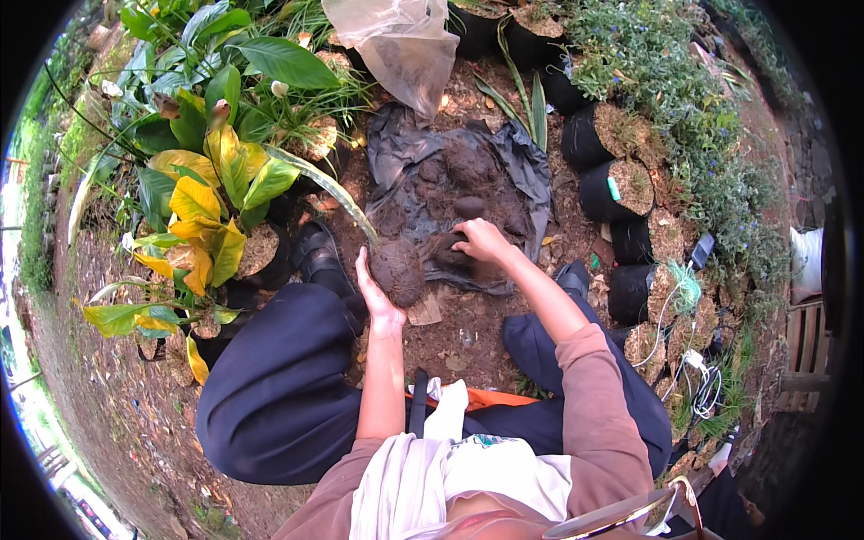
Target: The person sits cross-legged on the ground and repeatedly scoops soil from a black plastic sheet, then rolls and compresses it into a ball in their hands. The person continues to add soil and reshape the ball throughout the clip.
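My left hand point(381, 300) cups a round brown ball of soil and fibre point(399, 273) from its left side and below. A long mottled green leaf point(331, 185), like that of a snake plant, rises from this ball and arches to the upper left. Just right of it, my right hand point(484, 239) grips a dark clump of soil point(449, 251) low over a black plastic sheet point(530, 165). On that sheet lie a large mound of fibrous soil point(469, 165) and a small rounded dark lump point(470, 206). My right fingertips are partly hidden against the clump.
Leafy plants with yellowing leaves point(199, 209) crowd the left side. Black grow bags point(604, 192) line the right, beneath small-leaved bushes. A translucent plastic bag point(405, 47) lies beyond the sheet, near loose snake plant leaves point(538, 111). White cables point(705, 391) lie at the lower right.
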Motion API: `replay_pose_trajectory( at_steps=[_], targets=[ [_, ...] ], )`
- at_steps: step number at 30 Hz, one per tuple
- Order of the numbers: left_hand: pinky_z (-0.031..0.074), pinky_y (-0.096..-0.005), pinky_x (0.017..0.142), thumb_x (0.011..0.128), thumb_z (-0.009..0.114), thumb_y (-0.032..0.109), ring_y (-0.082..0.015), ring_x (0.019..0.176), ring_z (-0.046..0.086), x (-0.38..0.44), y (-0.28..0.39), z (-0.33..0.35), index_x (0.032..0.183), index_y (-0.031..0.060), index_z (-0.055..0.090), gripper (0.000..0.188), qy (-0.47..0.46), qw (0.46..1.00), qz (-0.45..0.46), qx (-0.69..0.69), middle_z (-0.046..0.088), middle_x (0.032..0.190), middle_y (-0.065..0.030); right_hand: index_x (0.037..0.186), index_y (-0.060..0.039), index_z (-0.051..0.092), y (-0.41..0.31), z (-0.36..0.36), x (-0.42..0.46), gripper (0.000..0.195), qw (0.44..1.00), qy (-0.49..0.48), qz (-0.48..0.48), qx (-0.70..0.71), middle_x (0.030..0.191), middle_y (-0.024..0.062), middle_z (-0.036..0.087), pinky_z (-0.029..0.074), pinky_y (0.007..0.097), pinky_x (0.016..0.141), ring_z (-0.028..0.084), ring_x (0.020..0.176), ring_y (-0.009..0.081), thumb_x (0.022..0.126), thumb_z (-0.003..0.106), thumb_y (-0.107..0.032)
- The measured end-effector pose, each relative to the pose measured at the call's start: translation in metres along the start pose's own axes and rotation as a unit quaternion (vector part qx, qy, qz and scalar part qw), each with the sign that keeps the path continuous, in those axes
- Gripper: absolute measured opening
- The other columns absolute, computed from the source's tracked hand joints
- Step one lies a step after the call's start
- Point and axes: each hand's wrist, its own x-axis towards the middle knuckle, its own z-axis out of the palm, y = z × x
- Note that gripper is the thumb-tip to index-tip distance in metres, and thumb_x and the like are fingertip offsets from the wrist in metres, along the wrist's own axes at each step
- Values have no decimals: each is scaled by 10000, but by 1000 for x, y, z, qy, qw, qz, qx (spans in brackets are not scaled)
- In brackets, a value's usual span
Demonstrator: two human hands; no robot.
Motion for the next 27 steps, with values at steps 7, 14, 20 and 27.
replay_pose_trajectory(
  at_steps=[7, 14, 20, 27],
  targets=[
    [533, -440, 847, 914, 452, 508, -266, 952, 656, -5, 3, 5, 1173, 63, 572, 529, -9, 1000, -7, -9, 660, 1083, -100, 1105, 46, 653, -15, -47, -19, 493, 967, 17, 138, 214, 867, 219, 694, 506, 344, 687, 667, 740, 191, 740, 795, -255],
    [535, -444, 844, 911, 458, 510, -266, 946, 657, -8, 4, 11, 1168, 68, 575, 524, 12, 1000, -3, 6, 662, 1074, -99, 1094, 44, 656, -3, -87, -29, 514, 964, 204, 103, 134, 933, 253, 679, 514, 371, 784, 686, 865, 310, 740, 789, -303],
    [532, -439, 851, 910, 466, 505, -263, 947, 657, -10, 1, 15, 1171, 73, 576, 517, 1, 1000, -8, 3, 663, 1074, -91, 1146, 8, 615, 27, -71, -35, 516, 948, 233, 164, -144, 1247, 232, 570, 458, 463, 929, 567, 1118, 355, 821, 686, -387],
    [525, -435, 864, 915, 464, 496, -257, 963, 654, -9, 2, 11, 1173, 77, 576, 505, 13, 1000, -2, -4, 663, 1080, -82, 1238, 14, 549, -15, 7, -19, 676, 970, 49, 236, -42, 1207, 183, 607, 320, 592, 1014, 521, 1171, 330, 804, 686, -487]
  ],
)
